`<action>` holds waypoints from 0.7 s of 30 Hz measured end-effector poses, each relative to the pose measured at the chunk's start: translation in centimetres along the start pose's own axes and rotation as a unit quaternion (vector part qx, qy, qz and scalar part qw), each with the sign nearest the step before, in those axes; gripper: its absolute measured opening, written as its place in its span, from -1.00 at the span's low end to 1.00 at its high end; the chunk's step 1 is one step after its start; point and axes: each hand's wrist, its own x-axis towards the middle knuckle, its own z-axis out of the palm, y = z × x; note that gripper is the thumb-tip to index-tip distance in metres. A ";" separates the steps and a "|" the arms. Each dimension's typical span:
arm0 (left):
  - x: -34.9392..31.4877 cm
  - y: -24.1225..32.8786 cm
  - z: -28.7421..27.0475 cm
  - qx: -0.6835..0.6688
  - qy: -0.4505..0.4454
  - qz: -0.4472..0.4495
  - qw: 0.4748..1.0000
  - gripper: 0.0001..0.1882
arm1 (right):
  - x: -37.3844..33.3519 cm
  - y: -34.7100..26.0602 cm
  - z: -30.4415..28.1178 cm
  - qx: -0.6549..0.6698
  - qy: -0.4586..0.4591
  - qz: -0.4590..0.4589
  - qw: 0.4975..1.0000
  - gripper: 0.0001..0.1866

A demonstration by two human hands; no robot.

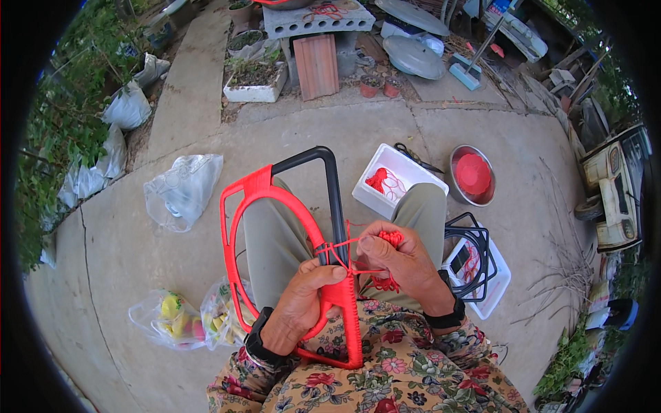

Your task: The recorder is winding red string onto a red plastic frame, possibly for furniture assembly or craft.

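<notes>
A rectangular black frame with an inner ring [333,189] rests upright over my lap. Red cord covers its ring, left side and lower right side, while the top bar and upper right side show bare black. My left hand [301,304] grips the frame's right side low down, its thumb just below the edge of the wrapping. In my right hand [406,267] is a small bundle of red cord [391,239], pinched in closed fingers. Strands run from it to the frame and cross over the black bar just above my left thumb.
Beyond my right knee stand a white foam box [372,193] with red cord and a metal bowl [490,196] with a red thing inside. Bare black frames [475,230] lean on another white box [501,282]. Plastic bags [184,189] lie at left. Farther off is a block-topped stand [320,24].
</notes>
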 end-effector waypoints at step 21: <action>-0.1 -0.4 -0.4 -0.015 0.000 -0.010 1.000 -0.81 | -1.9 -1.5 -0.4 0.115 -0.054 -0.097 0.987 -0.78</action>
